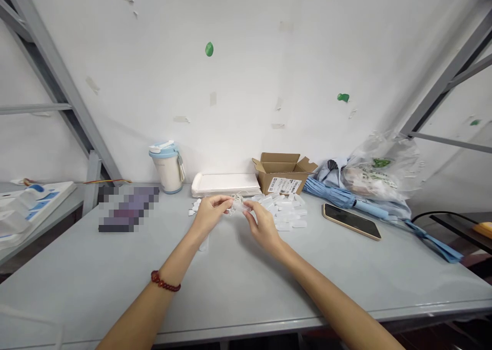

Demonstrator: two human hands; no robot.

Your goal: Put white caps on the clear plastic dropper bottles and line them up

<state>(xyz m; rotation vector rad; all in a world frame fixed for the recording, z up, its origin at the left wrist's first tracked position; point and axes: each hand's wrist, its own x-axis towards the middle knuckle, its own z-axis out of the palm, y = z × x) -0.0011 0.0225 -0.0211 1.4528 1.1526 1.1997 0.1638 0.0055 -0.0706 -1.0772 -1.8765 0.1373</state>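
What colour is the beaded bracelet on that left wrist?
The bracelet is reddish-brown; it shows in the head view, the only one here.

Smooth plastic pieces point(286, 212), matt cardboard box point(280, 175), glossy phone point(351, 221)

So on this bench point(238, 299) the cup point(164, 173) sits back left by the wall point(246, 78), then there's the stack point(225, 184) to its right, then the box point(282, 175). The pile point(285, 214) is right in front of the box. The left hand point(209, 212) and right hand point(264, 226) are before the stack, one piece point(239, 206) between them. Phone's point(351, 221) right of the pile, umbrella point(336, 193) behind it, bag point(378, 173) behind that.
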